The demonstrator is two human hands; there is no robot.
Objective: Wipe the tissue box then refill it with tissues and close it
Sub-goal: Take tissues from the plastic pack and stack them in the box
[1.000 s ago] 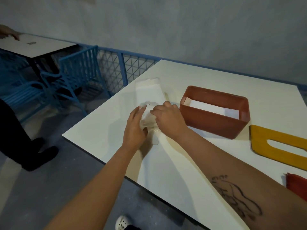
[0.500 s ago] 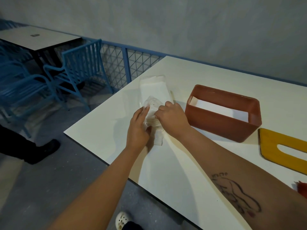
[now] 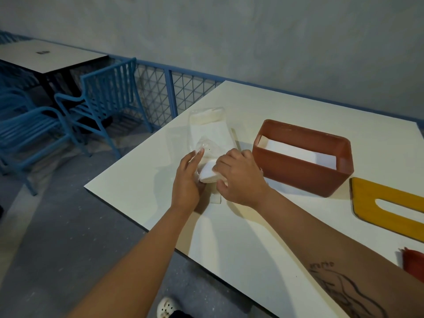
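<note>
Tissue pack (image 3: 210,173) — between both hands' grip, box (image 3: 302,161) beside.

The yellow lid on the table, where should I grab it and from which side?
Take the yellow lid by its near rounded end, coming from the right hand's side. It lies flat, so probably pinch the solid band before the slot, or slide it over the table edge first.
</note>
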